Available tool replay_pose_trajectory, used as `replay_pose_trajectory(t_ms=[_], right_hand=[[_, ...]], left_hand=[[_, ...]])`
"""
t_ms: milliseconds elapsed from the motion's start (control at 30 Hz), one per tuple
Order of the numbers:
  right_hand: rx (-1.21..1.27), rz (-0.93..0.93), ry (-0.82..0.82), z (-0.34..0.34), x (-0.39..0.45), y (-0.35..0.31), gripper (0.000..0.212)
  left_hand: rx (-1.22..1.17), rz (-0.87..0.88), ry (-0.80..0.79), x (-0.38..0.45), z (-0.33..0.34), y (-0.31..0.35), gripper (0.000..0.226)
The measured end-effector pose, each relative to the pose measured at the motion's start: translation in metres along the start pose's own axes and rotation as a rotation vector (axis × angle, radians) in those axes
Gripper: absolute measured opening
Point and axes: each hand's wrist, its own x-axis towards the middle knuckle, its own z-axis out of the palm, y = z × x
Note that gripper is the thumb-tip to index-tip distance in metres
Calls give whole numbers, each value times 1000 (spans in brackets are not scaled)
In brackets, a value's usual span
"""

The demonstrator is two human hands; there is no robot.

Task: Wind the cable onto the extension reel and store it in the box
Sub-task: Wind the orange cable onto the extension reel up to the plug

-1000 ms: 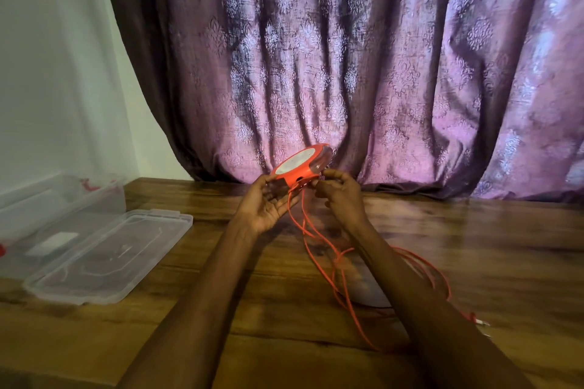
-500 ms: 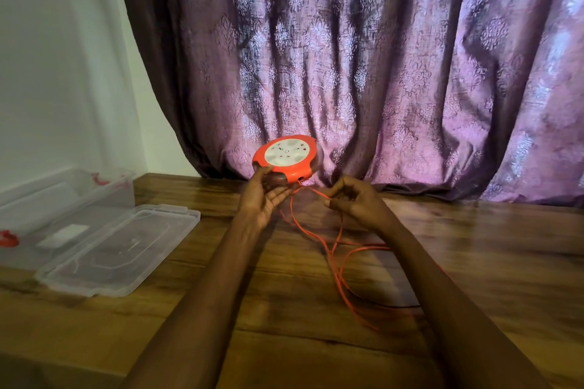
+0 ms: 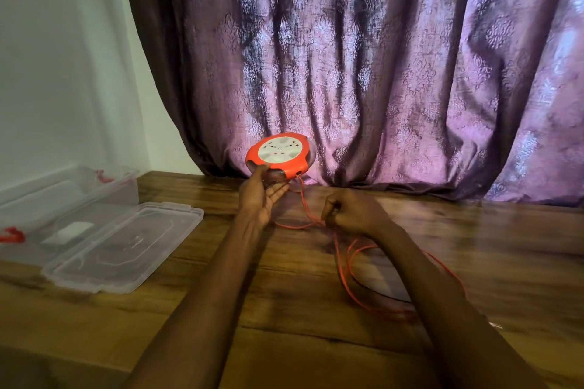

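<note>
Right hand (image 3: 354, 211) dropped lower, pinching thin orange cable (image 3: 343, 268); round reel (image 3: 279, 156) raised

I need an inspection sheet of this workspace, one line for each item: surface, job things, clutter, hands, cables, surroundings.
Surface: wooden table, dark grain, glossy.
Job's things: orange reel with white socket face, held up off the table; clear box at the left, open; its lid lies flat beside it.
Clutter: white item inside the box; what it is cannot be told.
Hands: left hand holds the reel from below; right hand pinches the cable.
Cables: orange cable runs from the reel to the right hand, then lies in loose loops on the table, not yet wound.
Surroundings: purple curtain behind; white wall at the left.
</note>
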Motion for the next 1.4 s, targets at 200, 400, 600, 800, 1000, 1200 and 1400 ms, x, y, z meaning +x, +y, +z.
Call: replay_pose_trajectory(t_ms=[200, 400, 600, 800, 1000, 1200, 1400], right_hand=[[-179, 254, 200, -1, -7, 22, 16], [-81, 150, 56, 3, -4, 21, 9], [118, -62, 9, 6, 3, 9, 20], [37, 111, 65, 15, 22, -5, 42], [-9, 57, -53, 25, 40, -22, 56], [84, -91, -174, 35, 52, -55, 53], [-86, -47, -332, 56, 63, -67, 50]], left_hand=[[-9, -2, 0, 3, -2, 2, 11], [17, -6, -13, 3, -1, 1, 13], [30, -5, -37, 4, -5, 2, 28], [19, -2, -50, 2, -7, 10, 36], [32, -9, -49, 2, -14, 34, 38], [40, -45, -82, 4, -29, 57, 37], [19, -58, -88, 3, -33, 58, 37]])
